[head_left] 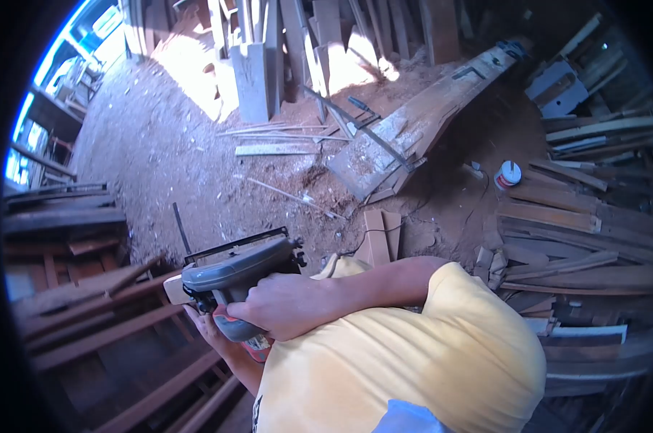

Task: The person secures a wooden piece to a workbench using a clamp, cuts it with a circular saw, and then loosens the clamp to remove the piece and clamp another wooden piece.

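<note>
Right hand [279, 307] closed around the handle of a power saw [240, 270], grey body with red trim, looks like a circular saw. Saw is held off the ground in front of the yellow shirt [384, 353], left of centre, its long flat black plate turned up and a thin dark rod sticking up at the far left end. Left hand [209, 330] is under the saw's left end, fingers raised next to a small wood block [174, 290]; cannot tell whether it grips the block, the saw or both, since the saw hides part of it.

Stacked boards [66, 216] at left, near the saw. Two short boards [377, 238] on the ground just beyond the right forearm. Ground [160, 144] is brown, littered with chips. Farther out, a long dusty plank [442, 108] runs diagonally, a long clamp [373, 138] lying across its near end. Thin sticks [276, 135] on the ground left of that. Tall boards [250, 79] stand upright at the back. White tub [509, 175] at right, just beside a large woodpile [557, 209].
</note>
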Tool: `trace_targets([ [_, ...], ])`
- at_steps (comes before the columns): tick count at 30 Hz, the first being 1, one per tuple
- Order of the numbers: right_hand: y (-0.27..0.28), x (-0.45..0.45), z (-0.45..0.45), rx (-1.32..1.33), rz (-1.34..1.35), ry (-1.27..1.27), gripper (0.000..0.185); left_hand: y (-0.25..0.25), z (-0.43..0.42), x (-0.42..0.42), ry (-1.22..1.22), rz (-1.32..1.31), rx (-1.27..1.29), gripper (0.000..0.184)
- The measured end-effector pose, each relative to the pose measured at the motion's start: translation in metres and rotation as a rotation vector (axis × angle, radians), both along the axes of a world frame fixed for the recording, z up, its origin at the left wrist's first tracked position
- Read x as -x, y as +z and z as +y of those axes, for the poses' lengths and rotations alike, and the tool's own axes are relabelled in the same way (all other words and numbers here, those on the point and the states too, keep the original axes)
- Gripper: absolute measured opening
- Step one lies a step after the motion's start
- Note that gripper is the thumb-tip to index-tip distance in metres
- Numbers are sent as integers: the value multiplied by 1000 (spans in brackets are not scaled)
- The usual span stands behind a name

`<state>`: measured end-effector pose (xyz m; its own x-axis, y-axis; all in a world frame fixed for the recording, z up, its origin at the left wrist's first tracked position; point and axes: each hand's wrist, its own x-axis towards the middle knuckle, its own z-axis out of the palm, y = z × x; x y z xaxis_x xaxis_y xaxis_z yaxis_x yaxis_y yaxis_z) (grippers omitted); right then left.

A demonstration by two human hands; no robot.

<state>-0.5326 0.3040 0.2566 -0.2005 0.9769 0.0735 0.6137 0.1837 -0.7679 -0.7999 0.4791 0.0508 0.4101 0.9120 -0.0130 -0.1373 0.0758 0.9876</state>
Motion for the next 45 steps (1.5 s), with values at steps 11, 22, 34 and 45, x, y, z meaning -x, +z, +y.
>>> trace_targets([
  [11, -10, -8, 102, 41, -26, -673, 36, 34, 190, -188, -468, 15, 94, 81],
  [22, -24, -82, 100, -28, -30, -1273, 39, 34, 185, -419, -1110, 39, 96, 84],
  [34, -24, -135, 48, 5, 233, -1886, 34, 48, 51, -596, -1740, 114, 63, 85],
  [45, -36, -220, 39, -115, 439, -2467, 31, 36, -60, -735, -2250, 249, -67, 88],
])
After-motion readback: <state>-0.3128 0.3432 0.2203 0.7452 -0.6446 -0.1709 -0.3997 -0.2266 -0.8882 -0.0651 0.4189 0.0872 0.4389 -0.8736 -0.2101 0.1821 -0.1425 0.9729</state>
